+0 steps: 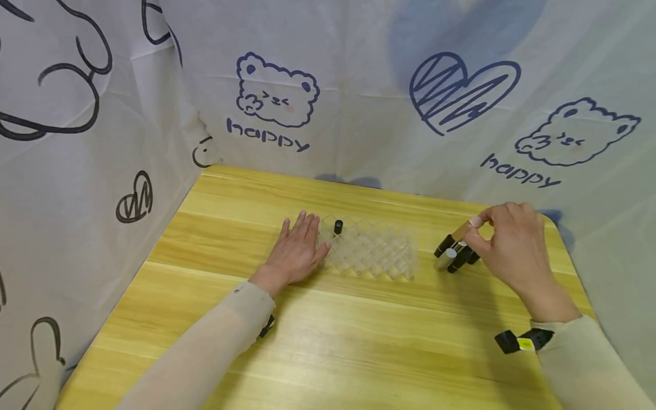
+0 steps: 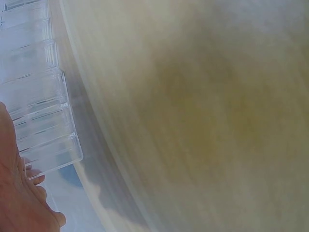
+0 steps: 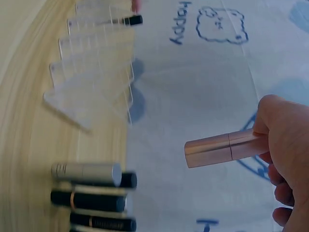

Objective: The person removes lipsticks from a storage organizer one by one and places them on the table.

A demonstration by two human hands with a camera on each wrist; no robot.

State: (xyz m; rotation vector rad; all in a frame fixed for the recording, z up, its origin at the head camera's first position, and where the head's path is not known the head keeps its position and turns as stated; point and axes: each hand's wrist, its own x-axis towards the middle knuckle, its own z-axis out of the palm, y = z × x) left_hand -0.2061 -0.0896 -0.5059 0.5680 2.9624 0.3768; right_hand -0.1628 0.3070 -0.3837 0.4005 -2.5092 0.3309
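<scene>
A rose-gold lipstick tube (image 3: 212, 149) is pinched between the thumb and fingers of my right hand (image 1: 517, 250), raised above a cluster of standing lipsticks. That cluster holds a silver tube (image 3: 87, 172) and several black tubes (image 3: 89, 200). My left hand (image 1: 294, 253) lies with straight, spread fingers against the left end of a clear lipstick organizer (image 1: 376, 250), the thumb at its near corner. One black lipstick (image 1: 338, 226) stands in a slot near the organizer's left end. In the left wrist view the clear organizer wall (image 2: 36, 96) shows beside the hand.
The wood-grain table (image 1: 338, 341) carries everything. White cloth (image 1: 359, 114) with bear and heart drawings hangs behind and at both sides. The organizer's diamond-shaped slots extend rightward from the black lipstick. A gap of bare wood lies between organizer and cluster.
</scene>
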